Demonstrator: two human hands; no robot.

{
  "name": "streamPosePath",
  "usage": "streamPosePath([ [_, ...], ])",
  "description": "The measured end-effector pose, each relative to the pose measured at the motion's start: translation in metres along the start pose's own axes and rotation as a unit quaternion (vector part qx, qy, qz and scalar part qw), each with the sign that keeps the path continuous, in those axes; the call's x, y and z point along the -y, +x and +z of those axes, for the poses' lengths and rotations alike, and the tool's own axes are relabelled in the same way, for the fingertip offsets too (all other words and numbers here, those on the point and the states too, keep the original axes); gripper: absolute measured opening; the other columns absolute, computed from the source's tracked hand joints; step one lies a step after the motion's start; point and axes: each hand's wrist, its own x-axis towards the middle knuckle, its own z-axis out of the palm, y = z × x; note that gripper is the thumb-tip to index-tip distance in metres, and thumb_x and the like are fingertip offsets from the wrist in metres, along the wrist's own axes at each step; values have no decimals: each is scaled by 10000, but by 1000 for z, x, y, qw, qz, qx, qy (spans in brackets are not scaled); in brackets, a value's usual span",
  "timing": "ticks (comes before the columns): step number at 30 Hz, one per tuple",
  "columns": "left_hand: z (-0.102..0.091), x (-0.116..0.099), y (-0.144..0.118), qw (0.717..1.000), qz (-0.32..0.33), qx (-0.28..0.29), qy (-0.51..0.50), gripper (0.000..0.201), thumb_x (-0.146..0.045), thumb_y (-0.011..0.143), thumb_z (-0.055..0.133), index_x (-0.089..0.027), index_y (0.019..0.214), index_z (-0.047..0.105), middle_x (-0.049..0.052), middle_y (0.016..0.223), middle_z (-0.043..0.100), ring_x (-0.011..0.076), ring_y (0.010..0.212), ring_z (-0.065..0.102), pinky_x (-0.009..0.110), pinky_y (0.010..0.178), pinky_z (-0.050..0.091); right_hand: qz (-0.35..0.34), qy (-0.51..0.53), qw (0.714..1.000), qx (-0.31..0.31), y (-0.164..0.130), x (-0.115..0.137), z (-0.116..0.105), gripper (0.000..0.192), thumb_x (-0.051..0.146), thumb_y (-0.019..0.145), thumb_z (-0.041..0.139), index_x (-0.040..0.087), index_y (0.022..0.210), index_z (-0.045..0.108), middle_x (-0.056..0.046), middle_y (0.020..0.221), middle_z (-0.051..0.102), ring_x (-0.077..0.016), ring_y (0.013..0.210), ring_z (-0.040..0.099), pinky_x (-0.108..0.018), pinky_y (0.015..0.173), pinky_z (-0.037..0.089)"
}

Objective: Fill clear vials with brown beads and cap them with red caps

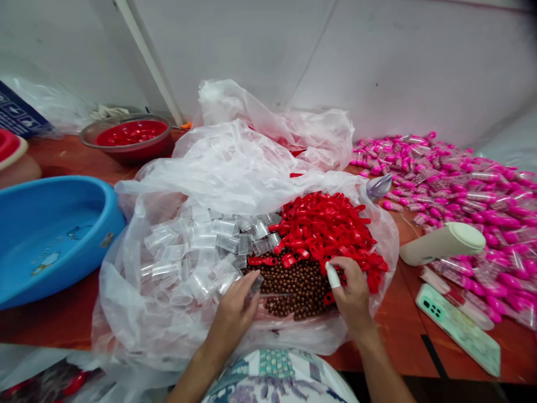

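My left hand [238, 302] pinches a clear plastic tube [256, 284] over the left edge of a heap of brown beads [298, 285]. My right hand [352, 288], with a white cover on one finger, curls at the near edge of a pile of red plastic pieces [325, 224]. Red shows between its fingers, but whether a piece is gripped there is unclear. Many more clear tubes [201, 240] lie left of the beads. All three heaps rest on a spread translucent plastic bag [126, 302].
A blue basin [96, 224] stands at left, with a red bowl [163, 137] behind it. On the right lie a pale cylindrical container [436, 244], a phone [465, 330] and a large mound of pink-capped tubes [482, 190]. A bunched bag [235, 162] lies behind the heaps.
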Motion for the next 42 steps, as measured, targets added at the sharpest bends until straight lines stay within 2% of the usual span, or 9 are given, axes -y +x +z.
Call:
streamPosePath([
  [6,5,-19,8,984,-75,49,-154,387,-225,860,425,-234,1243,480,58,1171,568,168,1047,549,325,903,448,-67,90,971,210,-26,31,23,319,101,825,441,231,1091,561,-65,1000,622,-186,935,574,-333,812,484],
  [10,17,-25,12,978,-68,104,-166,459,-140,817,428,-235,1265,469,52,1088,557,150,966,550,303,861,449,-81,113,959,245,-31,40,36,417,63,804,445,224,1182,519,-74,1144,596,-181,1053,543,-343,910,450],
  [14,23,-24,10,978,-55,135,-149,444,-166,821,437,-233,1257,487,53,1000,522,157,938,526,314,851,440,-80,154,948,266,-32,37,38,460,-15,718,406,228,1078,557,-46,1063,620,-162,1007,556,-311,879,457],
  [18,17,-26,11,977,-102,124,-140,424,-209,820,460,-243,1242,496,37,923,490,155,831,526,326,791,455,-32,108,966,235,-30,30,25,350,21,719,434,212,976,575,-47,920,619,-179,877,567,-310,785,466],
  [24,15,-24,12,953,-172,77,-239,300,-244,802,497,-196,1095,536,50,1015,470,141,808,537,276,693,497,141,28,981,131,-26,15,2,124,245,834,490,217,929,564,-26,868,610,-169,780,571,-287,706,453],
  [30,17,-20,10,948,-175,68,-258,450,-247,823,474,-251,1271,437,40,1016,440,128,826,523,282,740,498,131,-3,984,119,-29,4,-1,210,202,811,478,229,999,568,-25,961,618,-186,875,571,-314,780,442],
  [33,13,-20,12,955,-176,48,-236,367,-253,835,454,-234,1199,500,40,1017,442,133,840,536,276,734,494,133,-8,985,111,-28,4,-1,215,217,833,466,231,1022,566,-28,981,618,-187,886,571,-320,794,441],
  [37,7,-18,15,984,-138,13,-116,288,-250,831,467,-209,1108,535,48,1026,506,167,900,531,306,800,458,147,-20,984,96,-24,5,-4,202,221,844,460,229,1015,567,-32,974,612,-186,863,569,-326,790,443],
  [42,9,-17,23,990,-122,52,-41,254,-246,812,493,-184,1044,576,52,946,534,164,792,534,314,766,441,145,-40,987,56,-22,1,-10,177,246,851,460,213,978,577,-45,949,593,-197,891,550,-342,793,436],
])
